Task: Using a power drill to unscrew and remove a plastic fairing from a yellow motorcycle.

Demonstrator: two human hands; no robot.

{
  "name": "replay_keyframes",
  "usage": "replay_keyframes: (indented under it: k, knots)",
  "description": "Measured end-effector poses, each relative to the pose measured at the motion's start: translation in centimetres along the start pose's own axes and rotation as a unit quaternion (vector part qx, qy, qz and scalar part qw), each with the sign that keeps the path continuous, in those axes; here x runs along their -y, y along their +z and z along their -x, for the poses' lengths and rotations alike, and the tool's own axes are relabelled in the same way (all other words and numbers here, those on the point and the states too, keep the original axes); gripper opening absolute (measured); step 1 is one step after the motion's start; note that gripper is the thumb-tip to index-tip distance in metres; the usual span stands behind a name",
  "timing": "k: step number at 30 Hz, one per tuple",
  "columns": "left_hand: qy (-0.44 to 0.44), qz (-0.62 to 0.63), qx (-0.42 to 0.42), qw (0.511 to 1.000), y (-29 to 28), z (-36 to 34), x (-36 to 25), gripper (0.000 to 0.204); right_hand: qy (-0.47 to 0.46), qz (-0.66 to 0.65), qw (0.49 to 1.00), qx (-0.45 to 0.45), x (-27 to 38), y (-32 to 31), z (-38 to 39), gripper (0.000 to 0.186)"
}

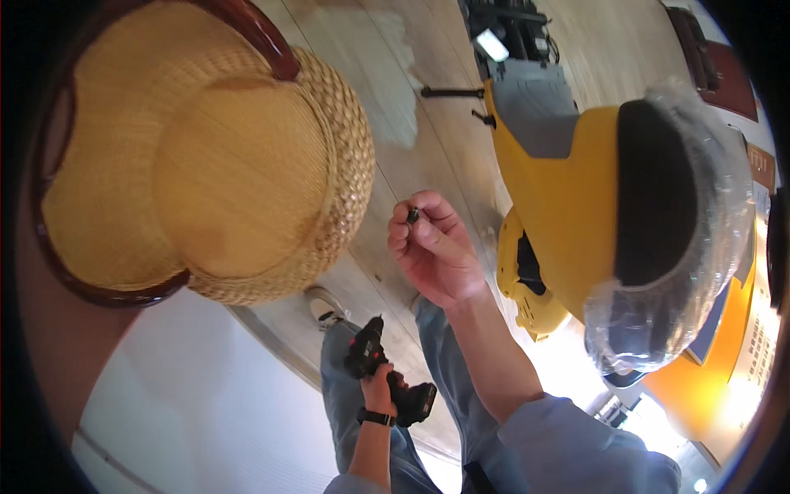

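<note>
Lettering (755, 342) in dark characters runs down the pale edge of an orange panel (679, 399) at the far right, bent by the lens, and smaller pale and red marks sit on the body of a black cordless drill (365, 352), too small to make out. The person's left hand (380, 390) is wrapped around the drill's grip, low in front of the jeans (444, 346), with the chuck pointing away from the body and the blocky battery nearer to it; whether a finger presses the trigger cannot be told. A black wristband (377, 417) circles that wrist. The right hand (436, 251) is raised above the drill, palm turned up, its thumb and curled fingers pinching a small dark piece (413, 216), whose exact kind is unclear. Clear plastic film (724, 222), crinkled and shiny, wraps around the black seat (654, 193) of a yellow ride-on machine (559, 198), which has smooth moulded sides and a matte grey section (535, 107). To the left stands a woven wicker chair (247, 177), its round bowl finely ribbed inside and coarsely plaited along the outer rim, with glossy reddish-brown arms (255, 33) curving around it. Pale wood planks (444, 156) cover the floor, and a light-coloured shoe (325, 305) shows beyond the drill.
</note>
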State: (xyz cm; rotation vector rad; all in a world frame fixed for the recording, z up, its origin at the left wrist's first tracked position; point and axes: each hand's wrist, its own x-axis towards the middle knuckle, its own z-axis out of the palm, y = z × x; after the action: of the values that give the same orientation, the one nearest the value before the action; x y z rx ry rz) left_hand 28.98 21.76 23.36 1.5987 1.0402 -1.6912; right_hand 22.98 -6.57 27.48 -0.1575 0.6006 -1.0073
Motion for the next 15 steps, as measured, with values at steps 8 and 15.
replay_keyframes:
  k: [8, 15]
  knots:
    - [0.102, -0.109, -0.068, 0.986, -6.3, 9.8, -2.8, 0.015, 0.130, 0.045, 0.990, 0.028, 2.4, 17.4, -6.6, 0.015]
    - [0.217, -0.070, -0.161, 0.960, -8.8, 21.5, -3.2, 0.011, 0.019, 0.560, 0.827, 0.049, -7.9, 30.6, -15.1, 0.045]
